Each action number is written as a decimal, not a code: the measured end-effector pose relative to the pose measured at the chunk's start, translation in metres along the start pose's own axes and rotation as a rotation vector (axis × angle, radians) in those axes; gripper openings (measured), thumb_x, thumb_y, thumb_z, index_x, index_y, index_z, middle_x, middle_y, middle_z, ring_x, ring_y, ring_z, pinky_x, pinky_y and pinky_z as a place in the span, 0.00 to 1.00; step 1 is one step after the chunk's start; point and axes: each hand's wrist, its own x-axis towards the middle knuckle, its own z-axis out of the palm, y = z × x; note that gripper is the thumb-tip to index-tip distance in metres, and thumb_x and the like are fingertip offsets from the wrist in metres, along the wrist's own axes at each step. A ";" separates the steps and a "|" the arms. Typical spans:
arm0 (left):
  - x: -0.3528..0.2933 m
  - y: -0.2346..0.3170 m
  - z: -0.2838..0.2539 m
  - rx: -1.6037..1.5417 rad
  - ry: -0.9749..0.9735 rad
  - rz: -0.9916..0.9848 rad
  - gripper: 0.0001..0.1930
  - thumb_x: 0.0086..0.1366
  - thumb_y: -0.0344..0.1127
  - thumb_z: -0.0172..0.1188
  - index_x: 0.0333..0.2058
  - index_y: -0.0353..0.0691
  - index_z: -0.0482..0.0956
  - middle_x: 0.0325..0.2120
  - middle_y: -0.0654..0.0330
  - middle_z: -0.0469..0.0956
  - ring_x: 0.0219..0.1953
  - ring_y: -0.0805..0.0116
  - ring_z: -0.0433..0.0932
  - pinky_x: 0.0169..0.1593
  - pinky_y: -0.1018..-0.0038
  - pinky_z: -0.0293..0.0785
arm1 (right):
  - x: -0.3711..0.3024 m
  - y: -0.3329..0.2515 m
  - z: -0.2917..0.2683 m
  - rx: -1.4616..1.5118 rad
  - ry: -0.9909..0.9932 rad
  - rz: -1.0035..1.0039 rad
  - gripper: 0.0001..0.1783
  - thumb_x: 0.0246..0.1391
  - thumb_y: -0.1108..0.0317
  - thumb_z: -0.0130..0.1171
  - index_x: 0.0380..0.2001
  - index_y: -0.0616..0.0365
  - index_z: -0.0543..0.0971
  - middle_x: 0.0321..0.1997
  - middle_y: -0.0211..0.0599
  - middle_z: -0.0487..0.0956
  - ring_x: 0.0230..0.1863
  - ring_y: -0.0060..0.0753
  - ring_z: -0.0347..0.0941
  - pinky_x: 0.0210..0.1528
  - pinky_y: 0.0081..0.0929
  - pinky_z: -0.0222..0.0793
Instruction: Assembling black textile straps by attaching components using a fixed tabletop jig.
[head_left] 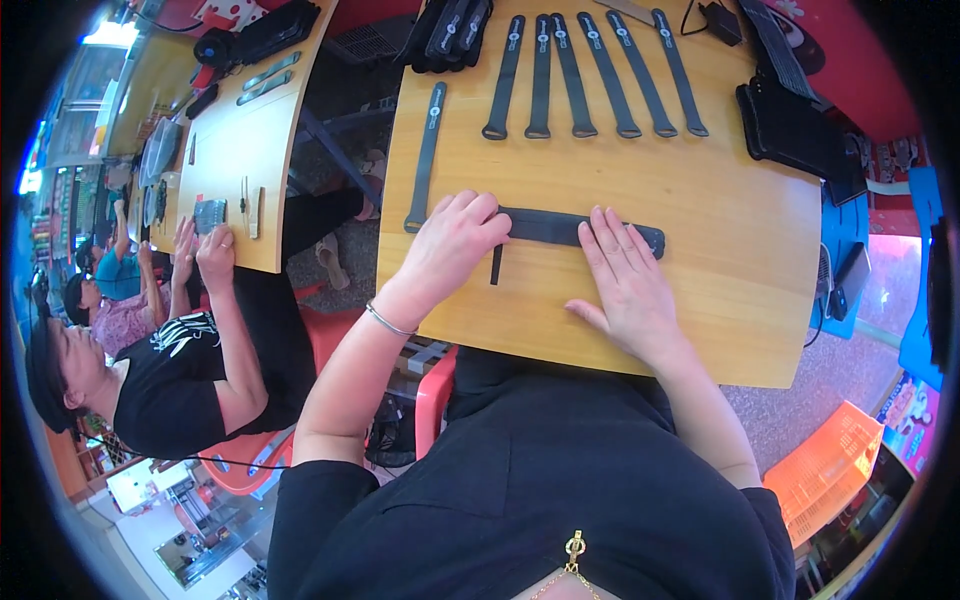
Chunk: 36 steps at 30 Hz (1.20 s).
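A wide dark grey strap (pixel 546 227) lies crosswise on the wooden table in front of me. My left hand (pixel 457 240) is closed at its left end, the fingertips pinching there; that end is hidden under the fingers. A short narrow black strip (pixel 496 266) sticks out toward me just beside those fingertips. Flat on the strap's right part rests my right hand (pixel 628 290), fingers stretched out and thumb apart. Past my left hand, a slim dark grey strap (pixel 427 150) with a slotted end lies alone, pointing away from me.
Several similar slim straps (pixel 570 85) lie in a row at the table's far side. A dark bundle of straps (pixel 447 35) is at the back left, a black pouch (pixel 790 130) at the right edge. An orange basket (pixel 822 475) stands lower right. Another person (pixel 170 370) works at the left table.
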 end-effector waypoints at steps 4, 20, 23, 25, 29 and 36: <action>0.000 -0.001 0.002 -0.041 -0.034 -0.050 0.06 0.55 0.33 0.59 0.27 0.39 0.72 0.28 0.56 0.70 0.37 0.57 0.72 0.42 0.65 0.69 | 0.000 0.000 -0.001 0.016 0.003 -0.003 0.50 0.41 0.51 0.67 0.64 0.63 0.58 0.70 0.48 0.54 0.71 0.44 0.48 0.70 0.38 0.46; 0.015 -0.008 -0.014 -0.168 -0.265 -0.114 0.06 0.58 0.29 0.58 0.30 0.33 0.73 0.31 0.51 0.71 0.38 0.51 0.72 0.42 0.62 0.69 | 0.002 -0.002 -0.002 -0.004 0.007 -0.016 0.49 0.41 0.52 0.67 0.63 0.64 0.59 0.69 0.49 0.56 0.71 0.44 0.50 0.70 0.39 0.47; 0.013 -0.016 -0.014 -0.324 -0.238 -0.094 0.07 0.60 0.32 0.56 0.28 0.33 0.73 0.30 0.50 0.71 0.37 0.49 0.73 0.41 0.62 0.70 | 0.002 -0.003 -0.003 -0.010 0.005 -0.008 0.48 0.42 0.52 0.66 0.63 0.65 0.59 0.69 0.50 0.56 0.71 0.45 0.50 0.69 0.39 0.48; 0.009 -0.018 -0.014 -0.361 -0.190 -0.081 0.07 0.58 0.30 0.59 0.29 0.34 0.72 0.30 0.50 0.71 0.36 0.50 0.72 0.40 0.63 0.70 | 0.001 -0.002 -0.002 -0.009 0.006 -0.019 0.48 0.42 0.51 0.66 0.63 0.65 0.59 0.69 0.50 0.56 0.71 0.45 0.50 0.69 0.39 0.48; -0.002 -0.016 -0.016 -0.469 -0.144 -0.177 0.09 0.54 0.28 0.63 0.30 0.34 0.71 0.29 0.53 0.71 0.34 0.55 0.73 0.38 0.67 0.71 | 0.001 -0.001 -0.003 -0.041 -0.043 -0.014 0.46 0.50 0.45 0.58 0.64 0.65 0.58 0.70 0.48 0.55 0.72 0.42 0.47 0.71 0.37 0.44; -0.018 -0.010 0.005 -0.549 0.139 -0.387 0.11 0.53 0.26 0.65 0.31 0.34 0.71 0.27 0.57 0.71 0.30 0.63 0.75 0.36 0.73 0.72 | 0.002 -0.002 -0.001 -0.029 -0.006 -0.020 0.49 0.43 0.51 0.66 0.63 0.65 0.58 0.70 0.50 0.55 0.71 0.45 0.49 0.70 0.39 0.47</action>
